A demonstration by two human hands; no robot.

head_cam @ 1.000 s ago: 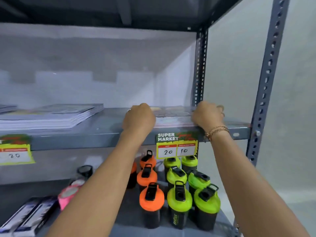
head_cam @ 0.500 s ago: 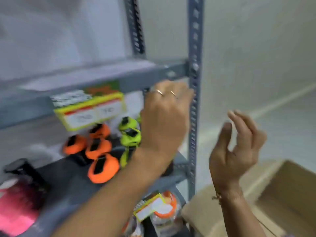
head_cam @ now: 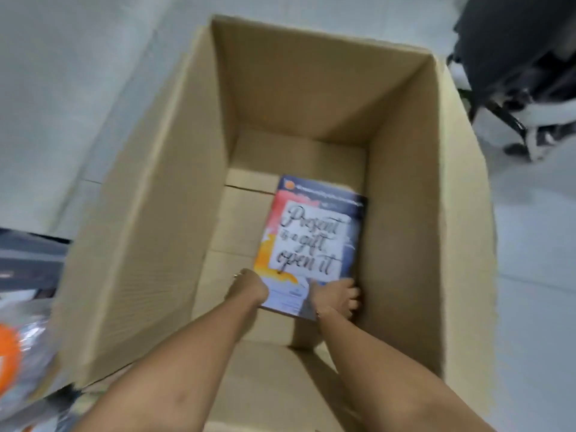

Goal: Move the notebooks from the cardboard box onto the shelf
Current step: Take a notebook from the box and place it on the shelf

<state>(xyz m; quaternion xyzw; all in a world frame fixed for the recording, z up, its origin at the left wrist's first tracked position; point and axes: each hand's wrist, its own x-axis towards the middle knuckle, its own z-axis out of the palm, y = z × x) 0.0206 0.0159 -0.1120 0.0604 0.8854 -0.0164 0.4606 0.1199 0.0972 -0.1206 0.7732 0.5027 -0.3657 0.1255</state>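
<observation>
The cardboard box [head_cam: 174, 232] stands open on the pale floor [head_cam: 62, 88], its tall walls rising around a mostly bare bottom. The notebook [head_cam: 311, 241], its cover lettered "Present is a gift, open it", lies flat on the box bottom, close against the right wall, with open cardboard to its left and beyond its far edge. Both forearms reach straight down into the box from the near side. The left hand [head_cam: 249, 289] sits at the notebook's near left corner, its fingers curled at the edge; whether they have closed on the cover cannot be told. The right hand [head_cam: 338, 296] is at the near right corner, thumb on top of the cover and fingers [head_cam: 353, 302] curled down between the notebook's edge and the box wall, clasping that corner.
</observation>
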